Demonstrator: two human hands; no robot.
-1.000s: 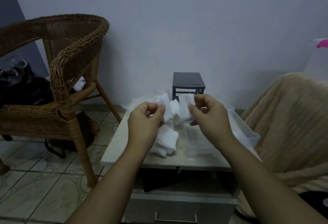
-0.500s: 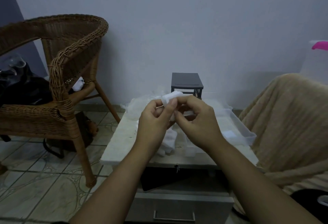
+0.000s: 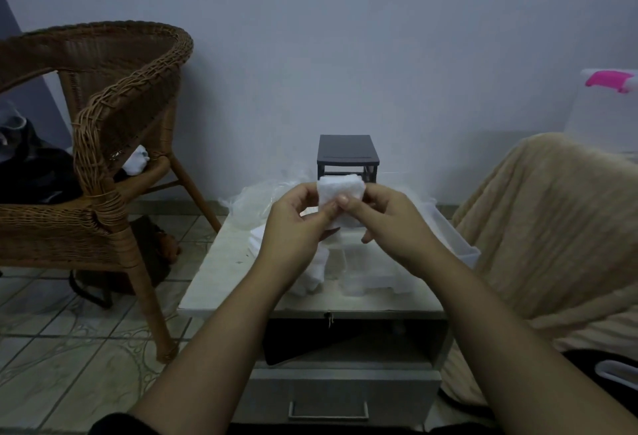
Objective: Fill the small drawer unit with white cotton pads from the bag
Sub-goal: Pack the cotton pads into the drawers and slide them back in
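Note:
Both hands hold a small stack of white cotton pads [image 3: 340, 190] above the low table [image 3: 221, 262]. My left hand [image 3: 297, 227] pinches its left side and my right hand [image 3: 386, 224] pinches its right side, thumbs meeting on the front. Behind the stack stands the small dark drawer unit [image 3: 347, 151], its frame open at the front. A clear plastic bag [image 3: 255, 203] lies crumpled to the left of the unit. More white pads [image 3: 316, 274] lie on the table under my hands. Clear drawers [image 3: 459, 248] sit on the table at the right.
A wicker chair [image 3: 103, 131] with dark clothing on its seat stands on the tiled floor at the left. A beige blanket-covered seat [image 3: 552, 220] is close on the right. A pink-and-white container [image 3: 611, 89] is at the far right. The table has a drawer handle [image 3: 328, 410] below.
The pads were spread apart between my hands a second ago. My hands have come together and pressed them into one compact stack, held a little higher in front of the drawer unit.

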